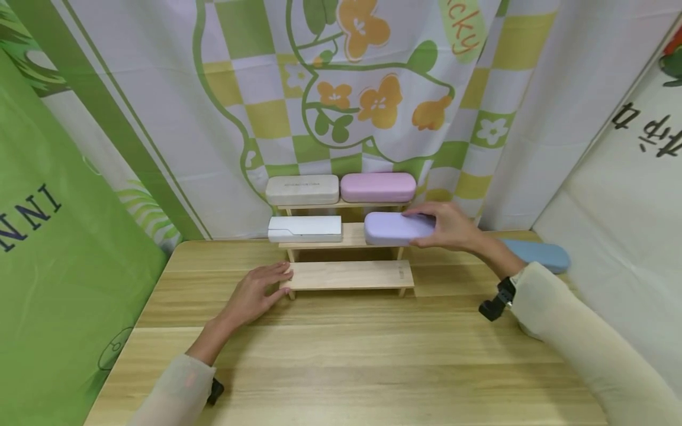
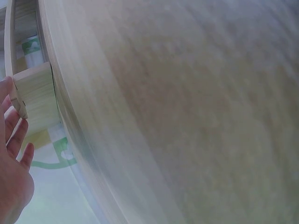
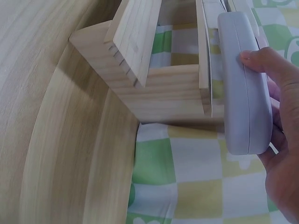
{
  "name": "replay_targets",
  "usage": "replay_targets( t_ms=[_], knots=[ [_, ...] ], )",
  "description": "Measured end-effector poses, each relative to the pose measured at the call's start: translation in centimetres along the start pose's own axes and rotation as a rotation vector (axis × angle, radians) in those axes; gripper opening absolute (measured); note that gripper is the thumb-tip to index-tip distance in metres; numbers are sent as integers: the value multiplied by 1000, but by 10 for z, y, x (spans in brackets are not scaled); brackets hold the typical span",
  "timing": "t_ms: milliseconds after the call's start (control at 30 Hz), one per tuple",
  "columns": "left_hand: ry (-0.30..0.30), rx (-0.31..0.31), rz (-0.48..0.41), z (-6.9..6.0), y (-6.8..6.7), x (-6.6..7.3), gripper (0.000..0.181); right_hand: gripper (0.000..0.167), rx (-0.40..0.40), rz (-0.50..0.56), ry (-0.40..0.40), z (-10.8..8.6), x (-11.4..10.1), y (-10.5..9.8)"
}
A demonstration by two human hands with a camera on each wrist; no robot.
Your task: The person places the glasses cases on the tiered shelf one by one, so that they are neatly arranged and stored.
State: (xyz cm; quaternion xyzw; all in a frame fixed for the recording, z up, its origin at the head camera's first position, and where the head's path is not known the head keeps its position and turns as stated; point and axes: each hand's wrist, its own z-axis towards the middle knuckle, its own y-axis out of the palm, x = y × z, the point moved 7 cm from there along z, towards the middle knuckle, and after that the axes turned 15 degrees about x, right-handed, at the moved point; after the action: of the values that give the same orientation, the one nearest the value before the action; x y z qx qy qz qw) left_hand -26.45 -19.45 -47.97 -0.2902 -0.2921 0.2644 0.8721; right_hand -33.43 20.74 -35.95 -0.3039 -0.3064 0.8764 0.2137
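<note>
A lavender glasses case [image 1: 391, 229] is at the right end of the middle tier of a three-tier wooden rack [image 1: 346, 276]. My right hand [image 1: 444, 226] grips its right end, thumb on the near side and fingers round the far side, as the right wrist view shows with the case [image 3: 244, 93]. On the same tier, to the left, lies a white case [image 1: 305, 229]. The top tier bears a cream case [image 1: 302, 190] and a pink case [image 1: 378, 187]. My left hand [image 1: 261, 294] touches the left end of the lowest tier, fingers extended rather than curled round it.
A blue case [image 1: 538, 255] lies on the wooden table [image 1: 351, 361] at the right, partly behind my right forearm. A patterned curtain [image 1: 373, 106] hangs right behind the rack. Green cloth [image 1: 64, 248] hangs at the left and white cloth [image 1: 623, 236] at the right.
</note>
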Motion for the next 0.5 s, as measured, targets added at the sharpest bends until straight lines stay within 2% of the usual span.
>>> replay_targets(
  t_ms=[267, 500],
  knots=[
    [3, 2, -8, -1, 0, 1, 39, 59, -27, -21, 46, 8, -5, 10],
    [-12, -4, -8, -1, 1, 0, 39, 60, -34, -50, 41, 12, -5, 21]
  ],
)
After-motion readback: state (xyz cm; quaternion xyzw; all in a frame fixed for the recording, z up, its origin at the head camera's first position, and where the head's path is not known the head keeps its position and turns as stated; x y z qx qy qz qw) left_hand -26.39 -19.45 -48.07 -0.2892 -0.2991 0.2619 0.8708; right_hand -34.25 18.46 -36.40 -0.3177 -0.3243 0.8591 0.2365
